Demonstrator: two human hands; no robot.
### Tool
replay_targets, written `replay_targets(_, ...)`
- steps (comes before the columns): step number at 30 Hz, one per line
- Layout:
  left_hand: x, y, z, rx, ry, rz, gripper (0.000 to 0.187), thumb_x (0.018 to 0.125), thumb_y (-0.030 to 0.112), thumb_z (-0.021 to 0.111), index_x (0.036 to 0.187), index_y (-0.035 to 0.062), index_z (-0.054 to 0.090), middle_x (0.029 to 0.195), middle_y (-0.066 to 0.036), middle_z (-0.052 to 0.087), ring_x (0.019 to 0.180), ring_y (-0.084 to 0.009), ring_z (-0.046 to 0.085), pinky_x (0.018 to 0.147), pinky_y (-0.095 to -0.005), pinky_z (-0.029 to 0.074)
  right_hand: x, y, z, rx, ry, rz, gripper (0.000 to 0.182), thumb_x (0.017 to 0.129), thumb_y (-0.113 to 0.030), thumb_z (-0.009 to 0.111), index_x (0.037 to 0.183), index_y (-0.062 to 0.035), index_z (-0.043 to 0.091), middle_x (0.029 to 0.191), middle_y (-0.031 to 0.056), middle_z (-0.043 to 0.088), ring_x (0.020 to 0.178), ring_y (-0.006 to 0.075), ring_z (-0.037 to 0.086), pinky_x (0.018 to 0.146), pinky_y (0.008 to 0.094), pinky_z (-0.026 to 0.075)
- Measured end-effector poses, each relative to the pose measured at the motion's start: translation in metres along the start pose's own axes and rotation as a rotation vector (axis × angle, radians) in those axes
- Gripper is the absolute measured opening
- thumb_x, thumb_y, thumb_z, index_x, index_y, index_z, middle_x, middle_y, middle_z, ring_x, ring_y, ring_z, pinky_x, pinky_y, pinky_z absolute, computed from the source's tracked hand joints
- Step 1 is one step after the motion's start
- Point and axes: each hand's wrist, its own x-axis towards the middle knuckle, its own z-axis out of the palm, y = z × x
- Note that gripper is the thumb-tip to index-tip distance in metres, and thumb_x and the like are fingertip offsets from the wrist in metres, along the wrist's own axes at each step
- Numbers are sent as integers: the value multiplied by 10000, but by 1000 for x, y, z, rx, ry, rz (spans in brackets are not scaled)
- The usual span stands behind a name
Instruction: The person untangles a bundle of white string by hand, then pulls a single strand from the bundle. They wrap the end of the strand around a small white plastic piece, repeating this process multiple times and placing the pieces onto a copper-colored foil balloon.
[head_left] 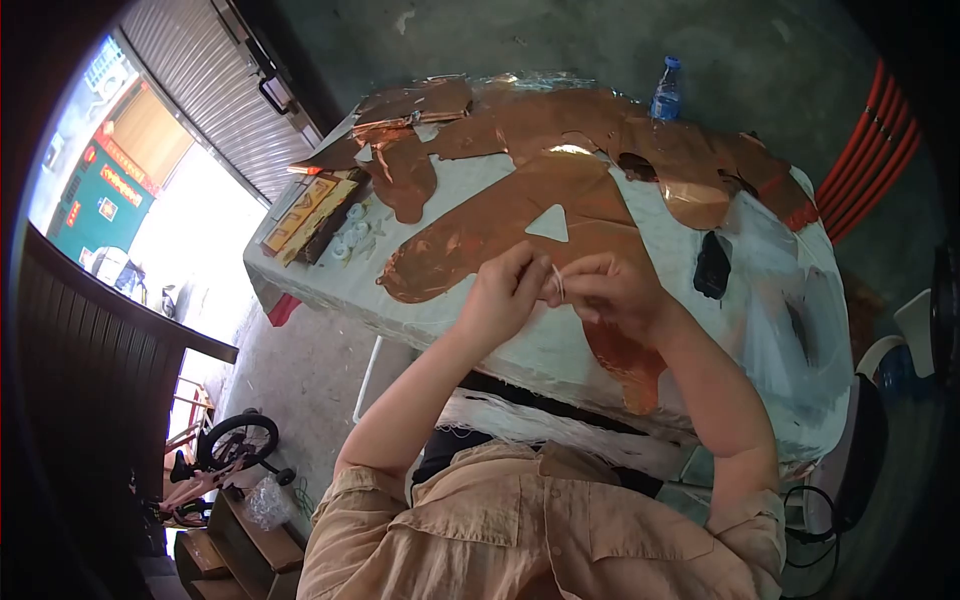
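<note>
My left hand (505,295) and my right hand (618,290) meet over the near part of the table. Both are closed, fingertips pinched together. Between them runs a thin white thread (558,283), looped by the fingers; its ends are too fine to make out. Under and beyond my hands lies a large copper-brown sheet (470,225), with a white triangle (548,224) showing on it. Another brown piece (628,365) hangs toward me below my right forearm. A bundle of loose white threads (545,418) stretches across my lap at the table's near edge.
The table (400,318) has a whitish cover. More brown sheets (560,118) lie along its far side, near a water bottle (666,90). Left are a box (308,215) and small white spools (350,235). Right are a black object (712,265) and plastic bags (790,310).
</note>
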Motion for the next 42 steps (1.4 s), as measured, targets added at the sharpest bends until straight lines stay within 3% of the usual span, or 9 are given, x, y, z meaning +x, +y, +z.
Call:
replay_targets(4, -8, -26, 17, 35, -17, 121, 139, 862, 82, 470, 781, -22, 515, 638, -106, 550, 609, -136, 542, 573, -264, 436, 2, -1, 4, 234, 191, -83, 193, 845, -131, 512, 909, 10, 627, 718, 20, 601, 468, 46, 440, 444, 168, 363)
replay_targets(6, -12, -17, 14, 17, -117, 155, 141, 868, 91, 474, 816, -25, 535, 661, -109, 563, 647, -122, 547, 593, -267, 441, 8, 9, -9, -176, 268, -175, 205, 841, -129, 510, 962, 1, 612, 765, 31, 606, 482, 54, 453, 448, 178, 369)
replay_targets(12, 0, -15, 4, 39, -78, 54, 152, 878, 103, 480, 885, -33, 548, 723, -106, 595, 705, -110, 556, 643, -253, 448, -2, -5, -1, 200, 54, -82, 205, 844, -143, 512, 973, -15, 607, 753, 37, 605, 499, 56, 479, 464, 193, 384)
replay_targets(25, 0, -9, -2, -98, -167, -14, 207, 907, 186, 468, 846, 8, 554, 703, 17, 541, 669, -41, 480, 595, -203, 403, 0, -7, -4, -140, 291, -171, 227, 863, -129, 469, 969, 37, 581, 810, 52, 604, 532, 83, 503, 497, 202, 389)
replay_targets(27, 5, -6, -5, -203, -109, -65, 205, 906, 184, 471, 848, 5, 554, 701, 18, 539, 677, -37, 480, 596, -204, 401, -6, -10, -5, -219, 47, 49, 256, 868, -143, 466, 1017, 35, 575, 794, 47, 604, 546, 81, 512, 502, 206, 393)
replay_targets(30, 7, -14, -4, -221, -93, -69, 194, 885, 154, 488, 818, -21, 540, 712, -32, 565, 679, -78, 493, 636, -248, 419, -4, -9, -7, 113, -3, -112, 285, 874, -164, 463, 1051, 33, 566, 695, 39, 590, 543, 87, 519, 501, 208, 392)
replay_targets(36, 5, 6, -6, -223, -93, 4, 191, 902, 182, 476, 831, 22, 553, 675, 41, 494, 609, -25, 400, 519, -192, 329, -4, -3, -10, -150, 37, -9, 275, 859, -203, 496, 1058, -34, 584, 650, 45, 585, 527, 72, 529, 506, 189, 407)
replay_targets(40, 3, -8, 1, -43, -171, 30, 224, 908, 215, 466, 808, 32, 546, 652, 48, 481, 577, -21, 384, 490, -190, 316, -2, -8, -4, 118, 42, -138, 275, 867, -146, 464, 1044, 33, 574, 773, 52, 606, 548, 91, 539, 505, 202, 396)
replay_targets(42, 1, 0, 1, -49, -195, -8, 227, 906, 225, 471, 803, 39, 549, 649, 49, 485, 579, -23, 396, 491, -190, 320, 1, -5, -2, -236, 251, -175, 267, 861, -145, 478, 1042, 25, 579, 834, 70, 624, 580, 95, 565, 499, 209, 408)
